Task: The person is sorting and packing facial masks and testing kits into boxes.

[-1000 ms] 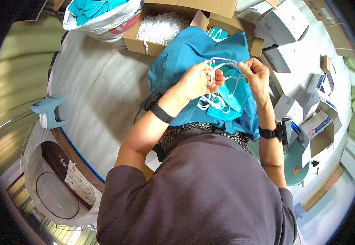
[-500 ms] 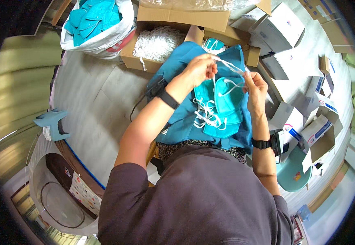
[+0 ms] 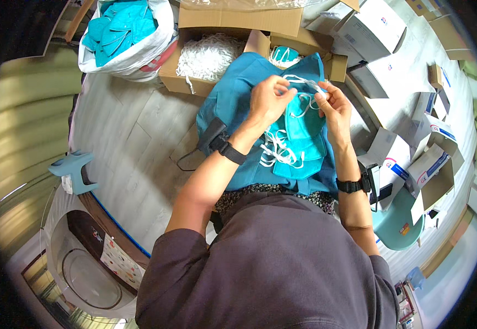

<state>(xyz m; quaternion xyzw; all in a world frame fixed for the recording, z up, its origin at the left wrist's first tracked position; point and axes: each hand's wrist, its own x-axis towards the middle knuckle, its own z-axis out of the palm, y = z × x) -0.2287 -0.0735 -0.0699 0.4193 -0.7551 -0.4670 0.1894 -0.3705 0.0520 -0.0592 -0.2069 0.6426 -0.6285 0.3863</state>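
Teal face masks [image 3: 306,129] lie stacked on a blue cloth [image 3: 225,101] over my lap, their white ear cords [image 3: 276,149] bunched at the left edge. Above the stack, my left hand [image 3: 270,100] is closed with thumb and fingers brought together at one end of a white elastic cord [image 3: 303,80]. The cord arcs across to my right hand [image 3: 334,107], which pinches its other end between thumb and fingertips. Another thin cord curls down from near the right fingers onto the top mask.
Ahead stands a cardboard box [image 3: 167,73] with a heap of white cords [image 3: 210,56], beside another open box holding a mask. A white sack [image 3: 164,33] of teal masks is at far left. Open white cartons [image 3: 389,159] and a teal stool [image 3: 397,227] are on the right.
My left hand has turned, its fingers and thumb coming lower. The cord, stretched between my hands before, now bows in a slack arc. The right hand has shifted slightly left.
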